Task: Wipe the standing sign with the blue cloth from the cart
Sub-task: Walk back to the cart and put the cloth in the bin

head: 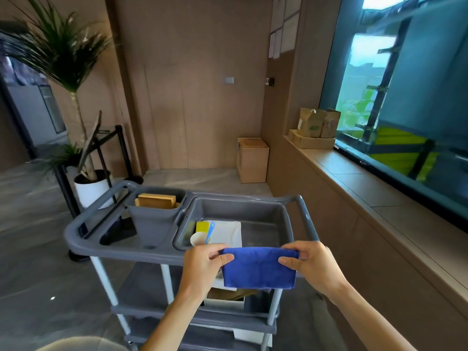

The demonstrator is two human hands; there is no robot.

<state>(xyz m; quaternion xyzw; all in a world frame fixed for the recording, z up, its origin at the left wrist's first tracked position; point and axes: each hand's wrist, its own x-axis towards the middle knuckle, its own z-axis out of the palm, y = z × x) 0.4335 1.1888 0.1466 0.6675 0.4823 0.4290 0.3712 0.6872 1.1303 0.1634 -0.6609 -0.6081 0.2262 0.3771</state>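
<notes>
Both hands hold the blue cloth (259, 268) folded, in front of the near rim of the grey cart (121, 247). The left hand (202, 267) fingers pinch its upper left corner; the right hand (312, 266) fingers pinch the upper right. The standing sign (90, 140) leans beyond the cart, beside the potted plant (92, 188).

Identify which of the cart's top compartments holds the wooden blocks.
The small deep bin at the top left of the cart: wooden blocks stand in it. The wide tray beside it holds a cup and flat items instead.
</notes>
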